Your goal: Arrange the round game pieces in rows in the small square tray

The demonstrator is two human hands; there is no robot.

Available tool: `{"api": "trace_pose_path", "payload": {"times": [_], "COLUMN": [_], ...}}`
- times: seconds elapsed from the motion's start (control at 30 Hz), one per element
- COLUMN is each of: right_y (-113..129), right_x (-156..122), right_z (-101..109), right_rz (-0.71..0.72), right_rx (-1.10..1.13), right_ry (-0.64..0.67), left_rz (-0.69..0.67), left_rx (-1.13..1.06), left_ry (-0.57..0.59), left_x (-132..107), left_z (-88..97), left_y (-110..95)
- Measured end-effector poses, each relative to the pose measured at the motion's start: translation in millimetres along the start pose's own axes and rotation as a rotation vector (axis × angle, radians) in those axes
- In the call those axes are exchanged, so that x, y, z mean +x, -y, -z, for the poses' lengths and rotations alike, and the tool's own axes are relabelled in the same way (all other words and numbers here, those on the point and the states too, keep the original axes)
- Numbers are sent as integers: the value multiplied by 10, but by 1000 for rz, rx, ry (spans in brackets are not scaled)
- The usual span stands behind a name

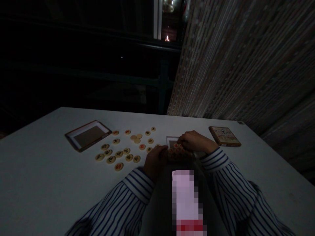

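Between my hands lies a small open box (172,139) with red-marked Chinese chess pieces (175,151) set in rows in its near part. My left hand (155,160) is closed at the box's left side, thumb and fingers against its edge. From the right, my right hand (195,141) reaches over the box, its fingers curled down and closed on a chess piece (181,146) at the row's end, partly hidden by the fingertips. Left of my left hand, loose round wooden pieces (119,154) with black or red characters are spread about, a few of them blank side up.
An open shallow box part (88,135) lies at the left of the white table (44,177). A closed box with a printed lid (225,136) is at the right. A lit, blurred-out phone screen (187,200) is near me. A string curtain (221,59) hangs behind the table.
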State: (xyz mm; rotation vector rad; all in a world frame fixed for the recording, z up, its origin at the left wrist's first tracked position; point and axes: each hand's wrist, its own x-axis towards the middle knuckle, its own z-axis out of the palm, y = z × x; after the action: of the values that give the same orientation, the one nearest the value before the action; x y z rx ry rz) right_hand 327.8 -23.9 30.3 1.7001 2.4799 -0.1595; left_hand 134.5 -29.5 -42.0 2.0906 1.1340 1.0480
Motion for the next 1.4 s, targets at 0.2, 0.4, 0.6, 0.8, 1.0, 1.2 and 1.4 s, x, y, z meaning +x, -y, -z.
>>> {"api": "trace_pose_path", "payload": {"times": [0.2, 0.4, 0.6, 0.8, 1.0, 1.2, 1.4], "right_y": [-28, -103, -113, -105, -139, -136, -31], "right_x": [-3, -78, -92, -90, -92, -134, -265], "right_z": [11, 53, 64, 61, 42, 78, 113], "right_rz": [-6, -42, -83, -112, -90, -95, -100], "right_rx": [25, 68, 85, 113, 101, 57, 65], "right_ry": [-2, -13, 10, 25, -34, -132, -318], "left_rz": [5, 14, 27, 2, 34, 20, 4], "left_rx": [-3, -9, 33, 5, 7, -13, -11], "left_ry": [5, 14, 1, -12, 15, 13, 22], "left_x": [-1, -4, -3, -9, 3, 1, -15], "left_z": [-1, 4, 13, 3, 32, 28, 40], "left_y": [20, 11, -14, 9, -41, -31, -17]}}
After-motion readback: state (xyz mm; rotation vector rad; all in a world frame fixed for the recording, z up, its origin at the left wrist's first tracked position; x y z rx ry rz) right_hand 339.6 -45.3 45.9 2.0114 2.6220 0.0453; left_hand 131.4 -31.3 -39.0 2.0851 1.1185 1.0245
